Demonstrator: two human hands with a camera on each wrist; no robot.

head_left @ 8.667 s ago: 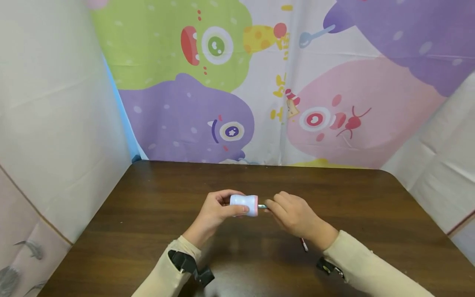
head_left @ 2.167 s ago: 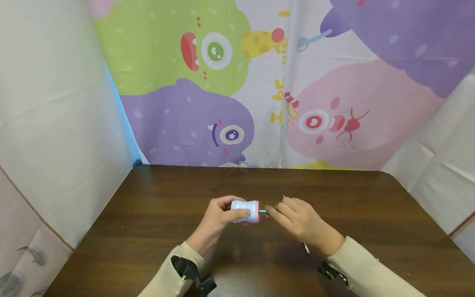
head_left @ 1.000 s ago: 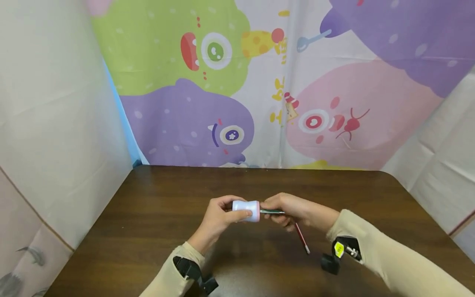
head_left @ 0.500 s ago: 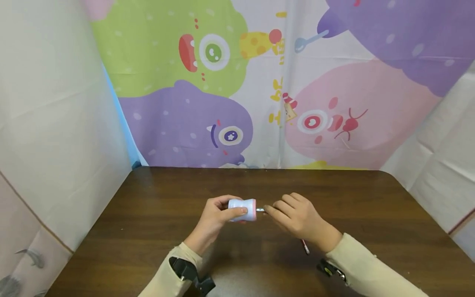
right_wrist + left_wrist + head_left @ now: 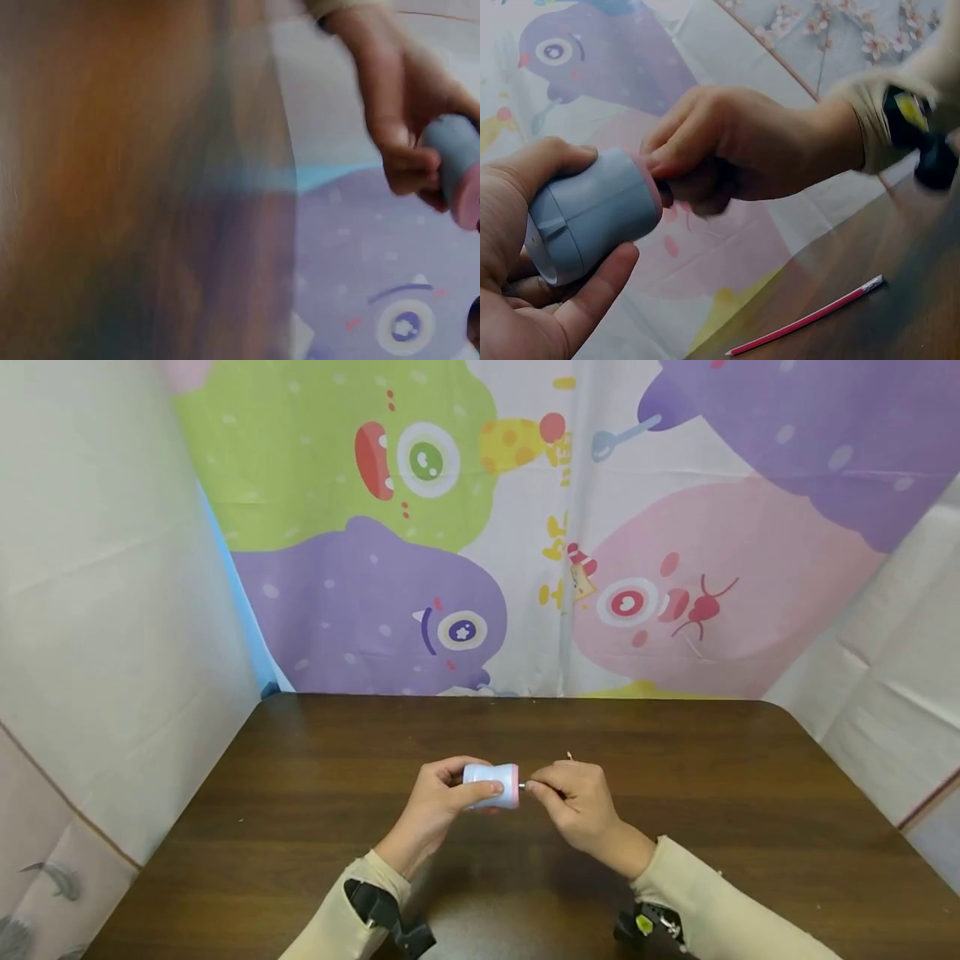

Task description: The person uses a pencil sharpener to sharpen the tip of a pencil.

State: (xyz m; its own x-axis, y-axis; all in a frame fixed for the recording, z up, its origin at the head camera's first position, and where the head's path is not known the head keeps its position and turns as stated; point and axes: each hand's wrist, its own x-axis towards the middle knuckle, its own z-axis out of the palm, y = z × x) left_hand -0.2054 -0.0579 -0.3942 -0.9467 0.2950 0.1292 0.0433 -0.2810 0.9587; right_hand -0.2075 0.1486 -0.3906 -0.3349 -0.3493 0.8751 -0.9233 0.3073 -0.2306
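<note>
The right hand [image 5: 583,808] sits turned and nearer the pale blue cylinder [image 5: 492,774] than half a second ago. The left hand [image 5: 429,810] grips the cylinder sideways above the table [image 5: 315,777], its pink end towards the right hand, whose fingertips pinch a thin rod [image 5: 522,786] at that end. In the left wrist view a red pencil [image 5: 807,319] lies on the table; behind hangs a cartoon-printed curtain [image 5: 536,643].

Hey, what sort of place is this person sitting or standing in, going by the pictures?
Probably a makeshift indoor booth: a cartoon curtain hangs behind the wooden table, and pale sheets flank it on both sides.
</note>
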